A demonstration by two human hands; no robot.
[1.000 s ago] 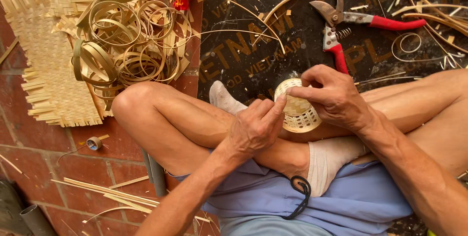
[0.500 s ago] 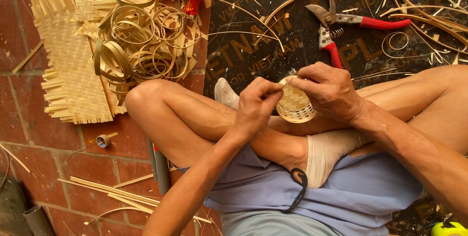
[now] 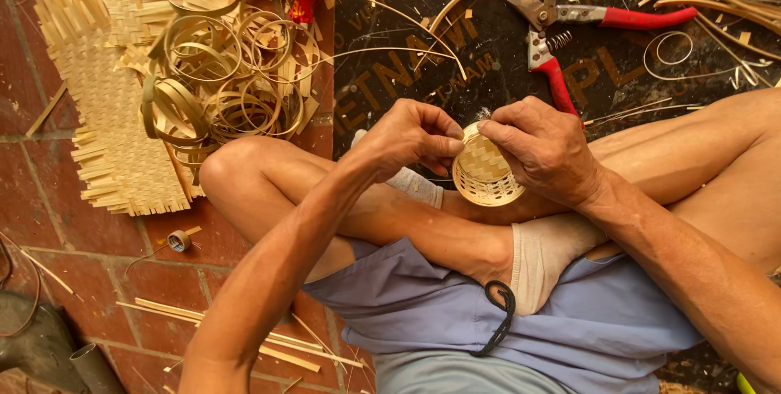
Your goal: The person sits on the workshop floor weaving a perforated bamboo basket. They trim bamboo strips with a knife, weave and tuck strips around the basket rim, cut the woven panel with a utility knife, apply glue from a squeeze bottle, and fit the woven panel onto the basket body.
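**Q:** What have the fingers got hold of?

**A:** The left hand (image 3: 411, 135) has its fingers (image 3: 450, 146) pinched shut on the rim of a small round basket woven from pale bamboo strips (image 3: 486, 174). The right hand (image 3: 543, 150) is curled closed around the far side, fingertips pressed to the same top edge. The basket is held between both hands, above the crossed legs of a person seated on the floor.

**Q:** How far along does the weaving look?

**A:** Well on, by the look of it. The walls show a tight chequered weave and the lower band is closed all round. The part under the fingers, at the rim, seems to be what remains; whether loose ends are left there cannot be told, since the hands cover it.

**Q:** And the basket itself?

**A:** Cup-shaped, pale straw in colour, tilted on its side with its woven wall toward the camera.

**Q:** What lies around?

**A:** Red-handled metal pruning shears (image 3: 561, 40) lie open on a dark printed mat (image 3: 390, 60) just beyond the hands. Further left sit a heap of coiled bamboo strip rings (image 3: 228, 76) and a flat woven bamboo sheet (image 3: 114, 142) on the red brick floor (image 3: 49, 223).
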